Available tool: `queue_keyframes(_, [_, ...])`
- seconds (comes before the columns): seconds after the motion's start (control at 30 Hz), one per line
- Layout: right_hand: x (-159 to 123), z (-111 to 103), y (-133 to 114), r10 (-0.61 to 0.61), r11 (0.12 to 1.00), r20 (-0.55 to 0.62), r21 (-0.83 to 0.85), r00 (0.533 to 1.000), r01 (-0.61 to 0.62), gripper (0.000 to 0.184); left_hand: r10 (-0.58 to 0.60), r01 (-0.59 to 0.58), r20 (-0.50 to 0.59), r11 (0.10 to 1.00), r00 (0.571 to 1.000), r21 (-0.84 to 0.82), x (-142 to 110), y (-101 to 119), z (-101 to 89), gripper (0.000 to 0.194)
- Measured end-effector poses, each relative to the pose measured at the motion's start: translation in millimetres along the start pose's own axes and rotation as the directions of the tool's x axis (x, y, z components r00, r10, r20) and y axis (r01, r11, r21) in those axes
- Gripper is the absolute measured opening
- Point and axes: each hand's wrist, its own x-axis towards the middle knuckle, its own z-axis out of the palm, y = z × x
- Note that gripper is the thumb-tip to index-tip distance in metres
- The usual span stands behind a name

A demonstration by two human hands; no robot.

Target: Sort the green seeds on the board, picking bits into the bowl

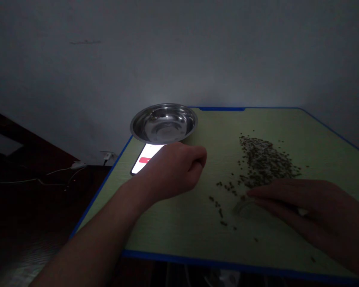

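Note:
My left hand (173,169) rests on the green table (179,223) as a closed fist, partly over a lit phone (145,157); whether anything is inside the fist is hidden. My right hand (311,215) lies flat at the near right, fingers stretched left and touching the edge of a scattered pile of small dark seeds (265,161). A few loose seeds (219,209) lie between the two hands. A shiny steel bowl (164,123) stands empty at the table's far left corner, just behind the phone.
The table has a blue rim (197,261) and stands against a pale wall (179,52). To the left, the dark floor holds white cables (62,173) and a wall socket (107,156). The scene is dim.

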Motion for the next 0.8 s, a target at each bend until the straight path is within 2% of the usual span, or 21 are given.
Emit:
queue_keyframes(0.23, [-17.4, 5.0, -1.3, 0.135, 0.990, -0.042, -0.040, 0.990, -0.137, 0.038, 0.008, -0.008, -0.005, 1.000, 1.000, -0.009, 1.0, -0.3, 0.6, 0.017])
queue_keyframes(0.43, [-40.0, 6.9, 3.2, 0.257, 0.960, -0.074, -0.093, 0.964, -0.263, 0.033, 0.013, -0.013, -0.006, 1.000, 1.000, -0.002, 0.0, -0.7, 0.6, 0.016])
queue_keyframes(0.57, [-30.0, 5.5, -0.7, 0.193, 0.979, -0.120, -0.046, 0.974, -0.199, 0.025, 0.009, -0.009, -0.001, 1.000, 1.000, 0.003, 0.2, -1.0, 1.4, 0.015])
queue_keyframes(0.8, [3.9, 19.9, -18.3, 0.145, 0.989, -0.095, 0.008, 0.985, -0.145, 0.023, -0.018, 0.018, 0.002, 1.000, 1.000, -0.012, 0.2, -2.3, 0.9, 0.016])
